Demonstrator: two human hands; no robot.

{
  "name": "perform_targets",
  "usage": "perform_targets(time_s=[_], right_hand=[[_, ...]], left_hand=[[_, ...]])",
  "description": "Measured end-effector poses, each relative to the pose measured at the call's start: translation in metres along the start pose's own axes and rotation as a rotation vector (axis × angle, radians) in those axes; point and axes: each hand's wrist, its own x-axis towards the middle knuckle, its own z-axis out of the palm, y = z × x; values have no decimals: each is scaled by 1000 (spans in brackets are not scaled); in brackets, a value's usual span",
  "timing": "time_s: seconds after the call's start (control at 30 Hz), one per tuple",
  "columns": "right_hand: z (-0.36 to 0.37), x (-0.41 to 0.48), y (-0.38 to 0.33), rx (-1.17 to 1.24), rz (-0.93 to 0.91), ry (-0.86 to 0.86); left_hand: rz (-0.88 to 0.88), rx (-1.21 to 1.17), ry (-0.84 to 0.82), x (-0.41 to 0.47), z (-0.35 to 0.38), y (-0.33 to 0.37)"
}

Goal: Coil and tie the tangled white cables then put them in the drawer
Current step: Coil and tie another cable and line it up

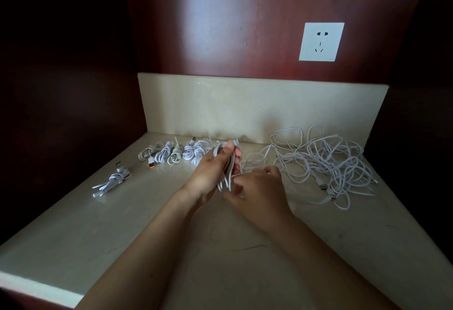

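Right now the looped cable (227,176) is up off the counter (122,236), a white hank folded into long loops and clenched in the left grip (213,170), whose fingers and thumb wrap round its middle. The loops stick out past both ends of that grip. The right grip (259,187) meets the hank's near end just beside the left one, fingers curled and pinching a strand there, though blur hides exactly how.

Just beyond and to the left of the left grip, a row of tied bundles (176,154) lies along the back of the counter, with an orange-tipped plug (151,163) at its near edge. Farther left of that grip, well apart, 1 lone bundle (114,178) lies by itself. To the right of the right grip sprawls the tangled pile (328,162) of loose white cable. High beyond it, a white wall socket (321,42) sits in the dark red panel.
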Motion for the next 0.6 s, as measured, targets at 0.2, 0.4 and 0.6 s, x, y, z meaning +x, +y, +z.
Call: perform_targets(time_s=[0.2, 0.4, 0.6], right_hand=[[-12, 7, 13, -158, -36, -93], [-23, 4, 24, 213, 148, -164], [-30, 18, 12, 1226, 700, -80]], left_hand=[[57, 108, 80, 1, -12, 7], [30, 312, -72, -6, -9, 5], [-85, 377, -262, -13, -2, 5]])
